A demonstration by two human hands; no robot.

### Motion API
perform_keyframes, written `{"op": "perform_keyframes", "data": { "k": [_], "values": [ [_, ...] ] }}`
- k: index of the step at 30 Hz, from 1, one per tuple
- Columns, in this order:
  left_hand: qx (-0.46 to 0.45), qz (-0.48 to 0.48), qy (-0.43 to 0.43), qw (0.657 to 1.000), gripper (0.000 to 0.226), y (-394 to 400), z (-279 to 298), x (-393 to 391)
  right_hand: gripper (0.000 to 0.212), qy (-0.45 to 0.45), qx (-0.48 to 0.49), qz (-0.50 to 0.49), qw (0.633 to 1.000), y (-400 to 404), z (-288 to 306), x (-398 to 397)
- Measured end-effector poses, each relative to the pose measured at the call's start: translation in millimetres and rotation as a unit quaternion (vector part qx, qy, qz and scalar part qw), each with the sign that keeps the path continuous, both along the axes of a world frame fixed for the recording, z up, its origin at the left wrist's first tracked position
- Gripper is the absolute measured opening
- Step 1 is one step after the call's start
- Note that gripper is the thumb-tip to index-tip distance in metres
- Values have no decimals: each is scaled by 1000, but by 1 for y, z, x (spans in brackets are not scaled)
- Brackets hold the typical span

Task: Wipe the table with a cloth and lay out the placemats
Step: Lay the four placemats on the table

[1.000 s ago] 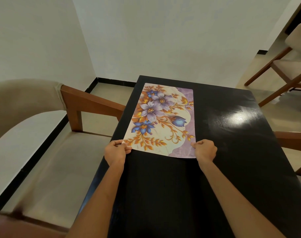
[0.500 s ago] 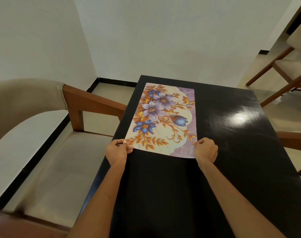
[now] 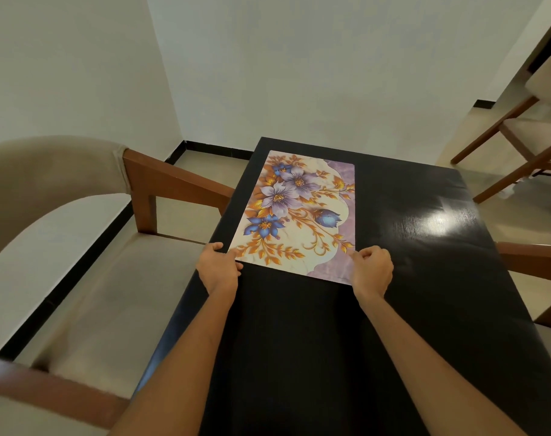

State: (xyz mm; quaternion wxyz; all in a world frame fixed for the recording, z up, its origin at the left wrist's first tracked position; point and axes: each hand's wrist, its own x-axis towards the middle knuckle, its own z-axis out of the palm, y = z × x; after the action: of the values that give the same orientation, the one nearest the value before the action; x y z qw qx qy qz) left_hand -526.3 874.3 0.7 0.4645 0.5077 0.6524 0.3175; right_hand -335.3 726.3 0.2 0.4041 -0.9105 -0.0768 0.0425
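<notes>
On the black table (image 3: 409, 309), floral placemat (image 3: 296, 215) lies flat along its left edge, reaching toward the far end. Left hand (image 3: 219, 267) pinches the mat's near-left corner, fingers curled on it. Right hand (image 3: 372, 270) pinches the near-right corner, fingers curled. Beige armchair (image 3: 63, 247) sits left of the table.

Right hand (image 3: 372, 269) hides placemat (image 3: 294, 215) near corner; chair (image 3: 532, 133) cut off at right edge.
</notes>
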Motion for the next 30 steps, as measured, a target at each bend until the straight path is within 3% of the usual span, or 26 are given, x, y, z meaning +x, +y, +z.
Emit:
{"op": "perform_keyframes", "data": {
  "k": [9, 21, 30],
  "values": [
    [145, -49, -4, 988, 27, -104, 32, -72, 12, -46, 81, 114, 989, -65, 37, -75],
    [157, 34, -38, 986, 17, -281, 45, -225, 10, -9, 94, 315, 944, -181, 62, -256],
    [215, 125, 102, 963, 12, -378, 50, -390, 16, 47, 130, 438, 888, -252, 64, -435]
  ]
}}
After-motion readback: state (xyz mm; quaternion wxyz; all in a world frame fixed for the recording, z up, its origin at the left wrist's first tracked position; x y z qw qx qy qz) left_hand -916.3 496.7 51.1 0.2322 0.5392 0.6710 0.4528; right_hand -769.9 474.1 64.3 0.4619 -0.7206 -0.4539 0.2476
